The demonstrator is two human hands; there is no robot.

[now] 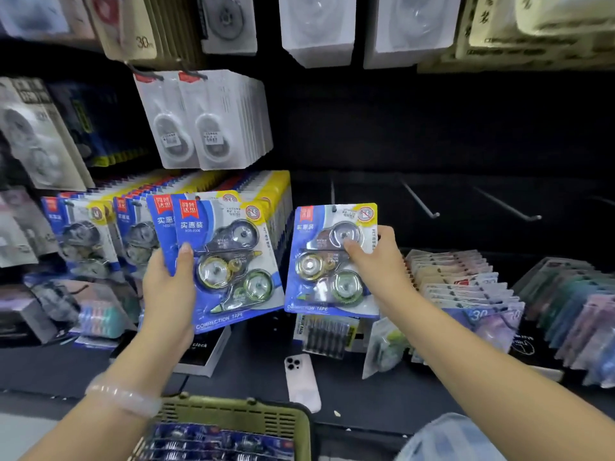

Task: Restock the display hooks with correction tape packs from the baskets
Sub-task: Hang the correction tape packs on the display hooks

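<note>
Holding one correction tape pack (332, 257) up at a display hook (333, 207), right hand (376, 257) fingers pinching its blister face. Left hand (169, 287) fingers clasp two more packs (226, 257), thumb on front. Full hooks of matching packs (186, 194) to their left. Green basket (233, 417) with further packs at the shelf's near edge; phone (301, 380) on shelf.

Two blue correction tape packs (229, 261) sit fanned at frame centre-left; a third pack (332, 261) hangs upright on a hook (333, 207) at centre. More fill the green basket (233, 414) below.
</note>
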